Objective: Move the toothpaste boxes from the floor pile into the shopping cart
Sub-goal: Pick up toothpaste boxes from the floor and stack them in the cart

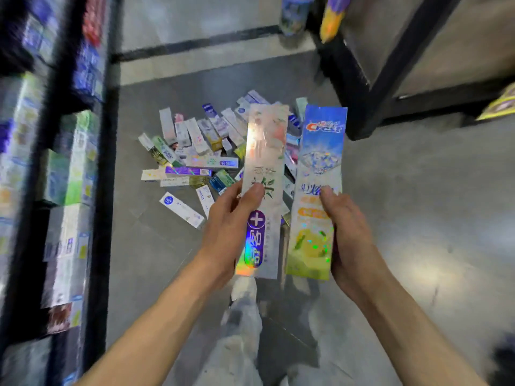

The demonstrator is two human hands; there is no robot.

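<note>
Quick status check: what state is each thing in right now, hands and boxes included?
Left hand: grips silver box, held above the floor.
Right hand: grips Crest box, held above the floor.
Floor pile: many boxes lying scattered.
Shelf: stocked with boxes, blurred.
Cart: not in view.

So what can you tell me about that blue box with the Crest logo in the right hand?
The Crest box is a long, slim carton with a glossy, holographic sheen. Its top is blue with the red and white logo, the middle shows a sparkling diamond picture, and the bottom turns yellow-green. It is held lengthwise, pointing away from the person, above the floor pile. The right hand grips its lower half, thumb on the printed face. It lies beside the silver box, seemingly apart.
</note>
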